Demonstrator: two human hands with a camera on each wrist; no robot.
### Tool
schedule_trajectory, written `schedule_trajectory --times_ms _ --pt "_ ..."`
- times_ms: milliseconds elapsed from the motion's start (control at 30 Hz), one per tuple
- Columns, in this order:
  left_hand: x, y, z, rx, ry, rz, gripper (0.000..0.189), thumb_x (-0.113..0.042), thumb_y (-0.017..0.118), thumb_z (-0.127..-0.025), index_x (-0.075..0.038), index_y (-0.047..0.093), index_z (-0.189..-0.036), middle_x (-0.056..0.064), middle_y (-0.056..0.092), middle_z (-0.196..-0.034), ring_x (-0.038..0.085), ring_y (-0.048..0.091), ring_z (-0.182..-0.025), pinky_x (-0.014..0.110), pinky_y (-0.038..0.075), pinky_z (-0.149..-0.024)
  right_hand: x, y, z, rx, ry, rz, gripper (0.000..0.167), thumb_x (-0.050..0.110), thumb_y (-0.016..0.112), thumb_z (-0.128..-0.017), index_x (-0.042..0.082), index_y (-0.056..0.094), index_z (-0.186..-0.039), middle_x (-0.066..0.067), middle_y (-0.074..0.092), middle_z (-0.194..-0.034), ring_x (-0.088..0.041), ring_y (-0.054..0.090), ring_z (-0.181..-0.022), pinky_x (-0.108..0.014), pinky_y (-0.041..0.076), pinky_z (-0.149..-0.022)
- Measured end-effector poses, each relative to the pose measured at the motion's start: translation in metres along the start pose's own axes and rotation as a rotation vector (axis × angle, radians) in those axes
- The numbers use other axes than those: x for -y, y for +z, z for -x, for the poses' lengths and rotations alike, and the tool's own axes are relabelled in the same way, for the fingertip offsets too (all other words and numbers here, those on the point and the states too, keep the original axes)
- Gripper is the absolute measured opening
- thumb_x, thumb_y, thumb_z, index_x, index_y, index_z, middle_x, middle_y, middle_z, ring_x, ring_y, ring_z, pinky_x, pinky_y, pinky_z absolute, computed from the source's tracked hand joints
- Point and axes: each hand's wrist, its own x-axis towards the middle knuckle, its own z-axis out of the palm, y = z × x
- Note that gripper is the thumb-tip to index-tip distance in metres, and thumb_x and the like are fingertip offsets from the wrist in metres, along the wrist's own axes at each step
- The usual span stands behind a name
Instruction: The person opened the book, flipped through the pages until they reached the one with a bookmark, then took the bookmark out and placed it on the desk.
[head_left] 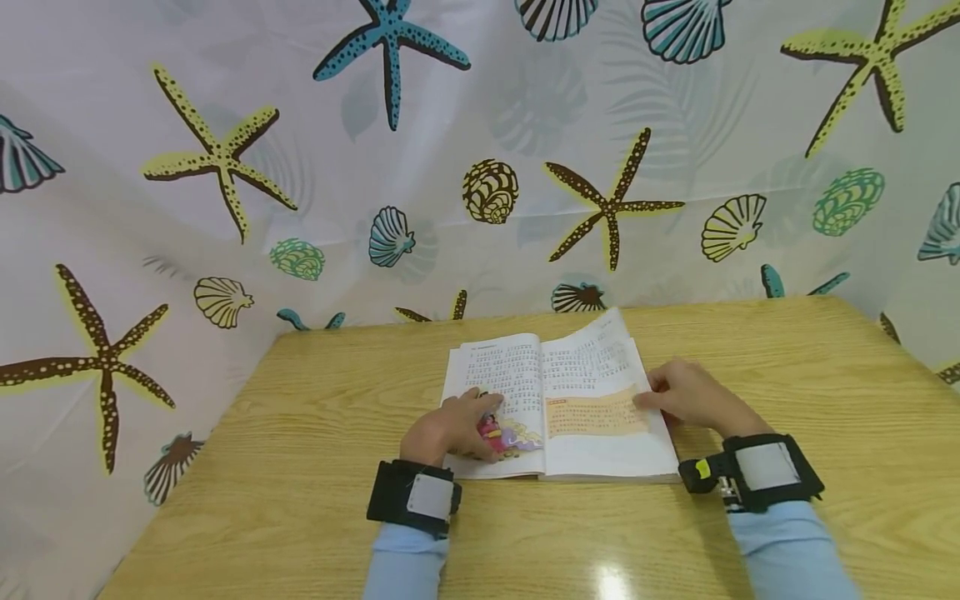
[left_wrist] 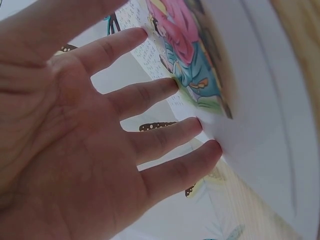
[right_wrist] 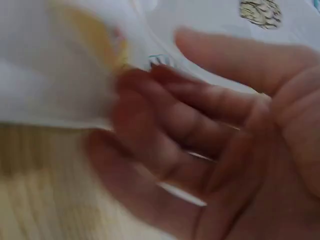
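An open book point(head_left: 581, 454) with printed text lies on the wooden table, its left page point(head_left: 501, 360) showing a colourful illustration point(left_wrist: 187, 55) low down. My left hand point(head_left: 459, 425) rests on that page with fingers spread, fingertips touching the paper beside the picture in the left wrist view. The right page point(head_left: 592, 375) bears an orange text block, and its upper outer corner rises off the pages below. At the outer edge of this page is my right hand point(head_left: 690, 398). Its fingers point(right_wrist: 165, 115) are loosely bent against the paper, with the thumb standing apart; motion blurs this view.
The wooden table point(head_left: 330, 400) extends on both sides of the book. Behind it and to the sides hangs a white cloth point(head_left: 442, 158) printed with starfish and shells. Both wrists wear black straps, the left strap point(head_left: 412, 496) and the right strap point(head_left: 765, 471), above blue sleeves.
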Motion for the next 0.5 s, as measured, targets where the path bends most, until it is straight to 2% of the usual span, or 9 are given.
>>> schedule_trajectory --times_ms 100,167,333,400,500 --pt "0.0007 0.0002 -0.0008 0.001 0.005 0.002 0.081 -0.021 0.086 -0.084 -0.019 0.046 -0.154 0.016 0.031 -0.162 0.043 0.028 -0.147 0.066 0.028 -0.113 -0.0029 -0.0067 0.0049 0.164 0.036 -0.189 0.024 0.011 0.061 -0.098 -0.012 0.069 -0.100 -0.008 0.070 -0.075 -0.019 0.065 -0.060 -0.035 0.059 -0.056" --pt "0.0011 0.0000 -0.0012 0.000 0.006 0.000 0.080 -0.021 0.086 -0.084 -0.019 0.047 -0.154 0.016 0.031 -0.162 0.043 0.028 -0.147 0.066 0.028 -0.113 -0.0037 -0.0093 0.0073 0.222 0.048 -0.248 0.025 0.011 0.059 -0.100 -0.012 0.069 -0.100 -0.010 0.070 -0.074 -0.020 0.066 -0.059 -0.037 0.060 -0.057" --pt "0.0016 0.0000 -0.0013 0.001 0.007 -0.020 0.080 -0.023 0.085 -0.084 -0.020 0.046 -0.154 0.016 0.031 -0.162 0.043 0.028 -0.147 0.065 0.029 -0.113 -0.0026 -0.0107 0.0089 0.226 0.051 -0.275 0.024 0.010 0.057 -0.102 -0.011 0.069 -0.102 -0.010 0.070 -0.075 -0.020 0.065 -0.058 -0.037 0.060 -0.057" --pt "0.0018 0.0001 -0.0013 0.001 0.010 -0.026 0.080 -0.023 0.085 -0.084 -0.019 0.046 -0.154 0.016 0.031 -0.162 0.043 0.029 -0.147 0.065 0.030 -0.112 -0.0015 -0.0107 0.0084 0.224 0.036 -0.281 0.028 0.010 0.055 -0.103 -0.015 0.065 -0.109 -0.010 0.071 -0.079 -0.021 0.067 -0.061 -0.039 0.061 -0.058" --pt "0.0019 0.0003 -0.0011 0.001 0.010 -0.030 0.081 -0.023 0.085 -0.084 -0.019 0.046 -0.154 0.016 0.032 -0.162 0.043 0.030 -0.146 0.065 0.031 -0.112 0.0029 -0.0103 0.0070 0.182 -0.017 -0.302 0.042 0.018 0.046 -0.109 -0.019 0.055 -0.126 -0.011 0.070 -0.089 -0.023 0.068 -0.074 -0.041 0.062 -0.066"
